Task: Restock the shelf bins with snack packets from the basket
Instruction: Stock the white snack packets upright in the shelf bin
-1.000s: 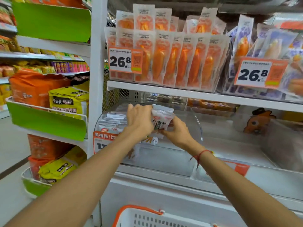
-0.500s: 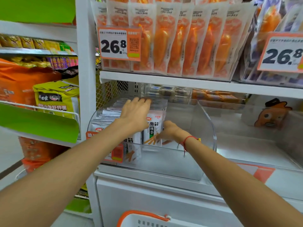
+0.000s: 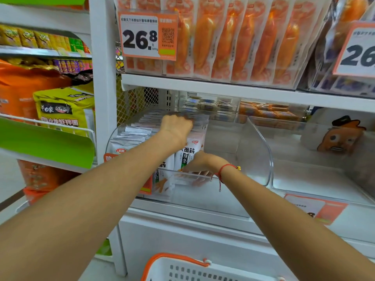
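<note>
Right now the person stands at the shelf with both arms reaching into the clear bin (image 3: pixel 253 138) on the left of the lower shelf, seating white snack packets (image 3: pixel 190 153) into the row already standing there. This looks like the placing step: the packets are inside the bin, upright and facing out, tight against the stack (image 3: pixel 134 134) that fills the bin's left side, while the right part of the bin is bare. The left hand (image 3: pixel 177 128) is curled, knuckles up, pressing down on the top edges of the packets near the back of the row; its fingers are folded over them rather than spread, and I cannot tell whether it grips one or only pushes. The right hand (image 3: pixel 200 162) sits lower at the front wall of the bin, fingers bent down behind the clear plastic against the foot of the front packet, more steadying than clasping, though the fingertips blur through the wall. A red cord bracelet (image 3: pixel 225 169) hangs at that wrist. The basket (image 3: pixel 182 266), white with an orange rim, sits below at the bottom edge of view, its contents hidden. The next move, I judge, calls for squaring the row, letting go cleanly so nothing topples, then reaching down to the basket for more.
</note>
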Demonstrator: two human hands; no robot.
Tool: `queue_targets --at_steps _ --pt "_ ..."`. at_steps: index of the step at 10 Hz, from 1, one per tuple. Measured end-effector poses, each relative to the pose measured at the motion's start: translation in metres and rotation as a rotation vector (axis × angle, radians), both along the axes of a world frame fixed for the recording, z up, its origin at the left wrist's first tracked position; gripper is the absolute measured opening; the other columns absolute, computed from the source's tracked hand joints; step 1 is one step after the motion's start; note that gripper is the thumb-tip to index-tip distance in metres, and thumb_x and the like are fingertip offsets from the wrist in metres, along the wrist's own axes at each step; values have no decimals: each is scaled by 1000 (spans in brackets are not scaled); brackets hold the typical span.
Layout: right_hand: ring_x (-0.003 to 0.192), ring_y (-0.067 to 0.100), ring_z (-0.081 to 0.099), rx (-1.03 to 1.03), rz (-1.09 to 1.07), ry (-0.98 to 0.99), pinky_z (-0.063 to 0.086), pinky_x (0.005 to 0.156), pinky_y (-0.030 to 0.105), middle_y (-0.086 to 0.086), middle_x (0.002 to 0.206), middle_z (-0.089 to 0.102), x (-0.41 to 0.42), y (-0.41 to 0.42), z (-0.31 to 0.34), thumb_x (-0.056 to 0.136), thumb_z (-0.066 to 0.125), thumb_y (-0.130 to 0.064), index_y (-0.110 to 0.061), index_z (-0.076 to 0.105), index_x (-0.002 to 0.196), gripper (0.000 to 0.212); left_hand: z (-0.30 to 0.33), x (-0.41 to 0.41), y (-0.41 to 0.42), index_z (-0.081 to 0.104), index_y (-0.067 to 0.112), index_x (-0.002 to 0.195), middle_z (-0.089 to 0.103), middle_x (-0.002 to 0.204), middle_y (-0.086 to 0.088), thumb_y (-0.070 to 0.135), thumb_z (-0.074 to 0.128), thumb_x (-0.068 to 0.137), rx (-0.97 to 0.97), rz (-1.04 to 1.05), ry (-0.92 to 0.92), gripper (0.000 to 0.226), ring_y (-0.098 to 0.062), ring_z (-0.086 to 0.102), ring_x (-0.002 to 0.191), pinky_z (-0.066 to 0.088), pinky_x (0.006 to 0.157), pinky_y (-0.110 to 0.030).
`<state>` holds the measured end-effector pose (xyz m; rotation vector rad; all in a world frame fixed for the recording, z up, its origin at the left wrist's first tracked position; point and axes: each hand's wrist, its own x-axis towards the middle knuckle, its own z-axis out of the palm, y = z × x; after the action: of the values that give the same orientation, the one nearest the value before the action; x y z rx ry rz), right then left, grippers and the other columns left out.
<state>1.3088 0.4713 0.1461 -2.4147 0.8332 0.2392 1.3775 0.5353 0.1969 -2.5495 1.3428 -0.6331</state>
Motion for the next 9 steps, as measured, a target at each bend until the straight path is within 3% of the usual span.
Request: queue_targets --at_steps 1,2,3,4,5,6,7,8,9 --pt "103 32 54 15 28 13 40 106 42 23 136 50 1 0 6 99 46 -16 4 49 130 38 5 -1 4 45 18 131 56 126 -3 35 63 88 29 -17 5 50 -24 51 118 41 86 -34" --pt "120 32 56 -63 69 74 47 98 36 20 133 54 0 -2 6 101 44 -26 0 57 113 32 16 -3 15 49 20 126 50 130 -3 33 66 86 70 -166 -58 46 -23 42 124 36 95 -37" --pt "92 28 63 -74 50 45 50 74 30 20 126 59 -1 -7 0 97 52 -29 -9 51 86 22 19 -3 23 60 35 115 51 124 0 21 52 91 309 -270 5 29 -23 43 117 35 97 -35" --pt "96 28 65 -34 15 19 55 87 38 16 123 60 -4 -4 0 93 58 -31 -1 50 116 39 14 -12 23 48 38 133 35 140 -2 28 40 96 540 -129 98 39 -29 28 131 30 108 -43" --pt "108 29 64 52 17 38 52 94 43 12 116 63 -11 -7 4 93 57 -25 -3 46 119 36 12 -12 17 23 32 149 17 155 1 32 30 98 579 -25 105 51 -29 14 141 21 114 -44" --pt "96 24 66 79 17 36 56 85 37 9 117 61 -21 -14 9 95 49 -11 -6 39 131 37 12 -9 11 14 30 151 9 159 1 33 25 97 595 5 97 55 -27 6 145 14 117 -45" --pt "101 22 58 -13 75 32 55 83 32 9 131 48 -30 -17 14 95 44 -5 -11 38 133 39 12 -3 9 17 37 149 8 159 2 41 23 95 625 4 85 55 -26 4 145 14 116 -47" --pt "129 26 37 -34 239 139 41 105 39 7 146 33 -34 -15 16 93 38 0 -29 47 130 48 13 2 6 21 39 148 8 159 0 48 24 96 611 14 102 54 -27 3 146 14 116 -49" --pt "135 27 32 -94 310 175 33 110 41 7 148 32 -27 -13 12 94 40 -1 -29 44 137 51 13 4 2 29 37 146 14 158 -2 46 28 96 619 -1 146 51 -27 8 145 17 115 -49"
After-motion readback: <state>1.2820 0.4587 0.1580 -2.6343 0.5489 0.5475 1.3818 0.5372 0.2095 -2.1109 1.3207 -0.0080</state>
